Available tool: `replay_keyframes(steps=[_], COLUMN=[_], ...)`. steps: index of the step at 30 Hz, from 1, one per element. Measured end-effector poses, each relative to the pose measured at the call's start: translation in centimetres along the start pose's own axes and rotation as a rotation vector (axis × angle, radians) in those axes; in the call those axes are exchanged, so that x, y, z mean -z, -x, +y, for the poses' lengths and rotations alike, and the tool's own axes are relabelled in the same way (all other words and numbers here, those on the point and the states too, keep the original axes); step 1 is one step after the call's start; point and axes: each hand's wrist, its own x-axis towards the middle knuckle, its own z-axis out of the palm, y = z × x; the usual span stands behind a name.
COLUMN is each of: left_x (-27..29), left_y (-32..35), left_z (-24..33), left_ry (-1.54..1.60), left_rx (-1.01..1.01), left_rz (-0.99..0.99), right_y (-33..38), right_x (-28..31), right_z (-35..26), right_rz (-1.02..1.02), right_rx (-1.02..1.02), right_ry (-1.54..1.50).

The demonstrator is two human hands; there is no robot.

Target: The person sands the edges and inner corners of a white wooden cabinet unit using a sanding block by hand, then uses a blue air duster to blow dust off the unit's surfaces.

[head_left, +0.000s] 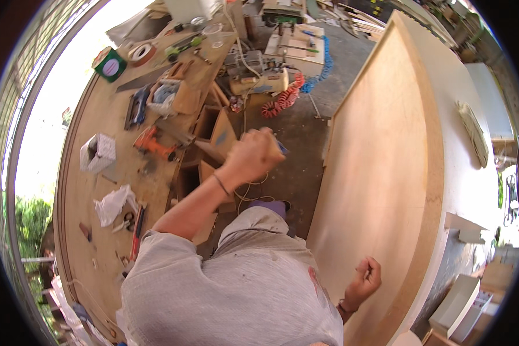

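Observation:
My left hand [252, 155] is raised in front of me, closed in a fist above the dark floor beside the workbench. A small bluish thing [281, 148] shows at its far right edge; its kind cannot be made out. My right hand [363, 281] is at the lower right, over the face of a large pale wooden panel [380, 155] with a raised edge. Its fingers are curled in, and the inside of the palm is hidden. Whether it touches the panel cannot be told.
On the left, a wooden workbench [89, 213] holds an orange power tool [154, 144], a blue-and-black staple gun [136, 108], a handsaw [139, 79], a green can [109, 64] and a white plastic bag [116, 205]. Red [282, 101] and blue [324, 66] coiled hoses lie ahead. A cable [245, 190] trails near my feet.

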Motion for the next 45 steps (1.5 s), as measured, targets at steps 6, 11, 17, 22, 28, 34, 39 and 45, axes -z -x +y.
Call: replay_keyframes(steps=[6,11,17,22,28,34,39,45], left_x=[6.9,8.9,0.4,-9.0,-13.6,-12.8,-17.6,-21.8], left_y=[3.6,8.9,-2.4,-10.6,-17.3,-33.1,-38.0,-46.5], left_z=[-17.4,-27.5,-20.1,-16.1,-16.7,-11.1,-19.2,-31.0], left_ry=[-0.446,-0.516,-0.453,-0.048,0.478,0.84,0.871,0.836], left_rx=[0.405,0.818,0.553,0.245,0.657,0.419,0.799,1.124], left_rz=[0.217,0.188,0.584,0.371,-0.288,-0.474,-0.401,-0.506], right_y=[-4.3,-9.3,-16.4,-26.9,-36.7,-44.9,-56.3,-71.8], right_x=[-5.3,-9.7,-18.2,-26.5,-37.0,-50.5,-62.6,-71.4], right_z=[2.7,3.9,4.7,3.7,9.0,14.7,12.1,4.7], right_rz=[-0.202,-0.258,-0.582,-0.742,-0.819,-1.09,-1.294,-0.96], right_rx=[-0.028,-0.118,-0.31,-0.343,-0.69,-0.619,0.043,0.415], right_ry=[-0.142,-0.206,-0.26,-0.317,-0.494,-0.04,0.074,0.222])
